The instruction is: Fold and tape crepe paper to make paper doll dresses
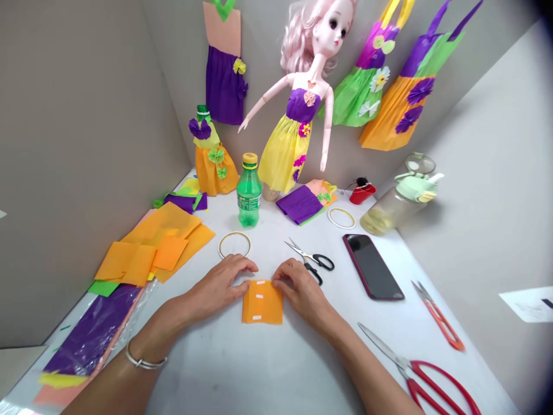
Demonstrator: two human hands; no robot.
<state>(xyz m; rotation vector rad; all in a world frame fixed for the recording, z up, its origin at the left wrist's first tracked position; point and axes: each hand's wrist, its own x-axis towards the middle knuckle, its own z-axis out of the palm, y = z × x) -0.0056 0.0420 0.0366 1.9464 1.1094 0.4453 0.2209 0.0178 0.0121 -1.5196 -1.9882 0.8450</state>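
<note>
Touching the sheet's (268,306) edge at 11 o'clock, left hand's (221,283) grip gapes; right hand's (302,288), at 1, I can't tell.

Around an orange square (268,308), the white table (254,369) held orange sheets (158,226) at ten o'clock, a bottle (249,196) at twelve and red-handled scissors (405,364) at four.

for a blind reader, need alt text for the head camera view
Two bare hands, left and right, touch a small orange sheet with three white strips on a white table. Around it lie scissors, a phone and coloured paper; behind stands a doll in a purple and yellow dress.
</note>
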